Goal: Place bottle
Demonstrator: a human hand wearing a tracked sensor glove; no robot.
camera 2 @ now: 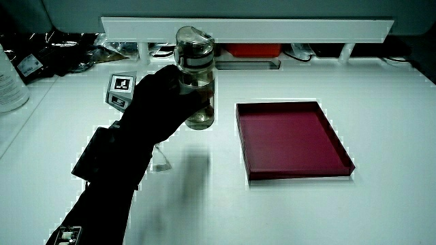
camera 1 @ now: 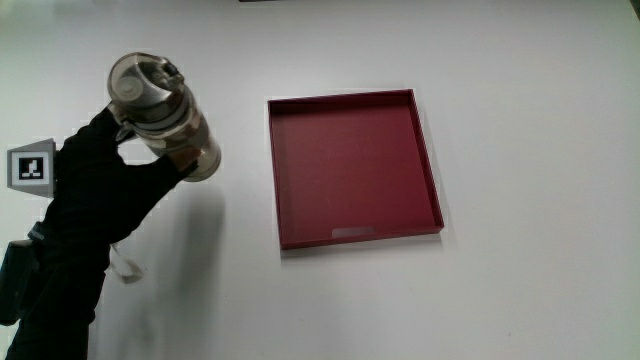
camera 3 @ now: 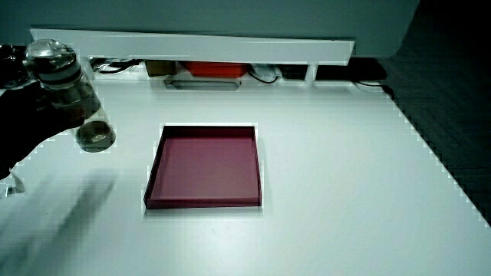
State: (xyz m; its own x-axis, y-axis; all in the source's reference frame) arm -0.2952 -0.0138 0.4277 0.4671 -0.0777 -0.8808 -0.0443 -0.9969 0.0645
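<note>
The hand [camera 1: 105, 170] is shut on a clear bottle [camera 1: 168, 120] with a grey lid and holds it in the air above the white table, beside the red tray [camera 1: 355, 166]. In both side views the bottle [camera 2: 196, 78] [camera 3: 75, 100] hangs clear of the table, its shadow on the bare surface beneath it. The fingers wrap the bottle's body from the side away from the tray [camera 2: 293, 139]. The tray [camera 3: 205, 166] is shallow, square and holds nothing.
A patterned cube [camera 1: 30, 168] sits on the back of the hand. A low white partition [camera 2: 245, 28] runs along the table's edge farthest from the person, with cables and a red object [camera 2: 251, 49] under it. A white container [camera 2: 9, 82] stands at the table's corner.
</note>
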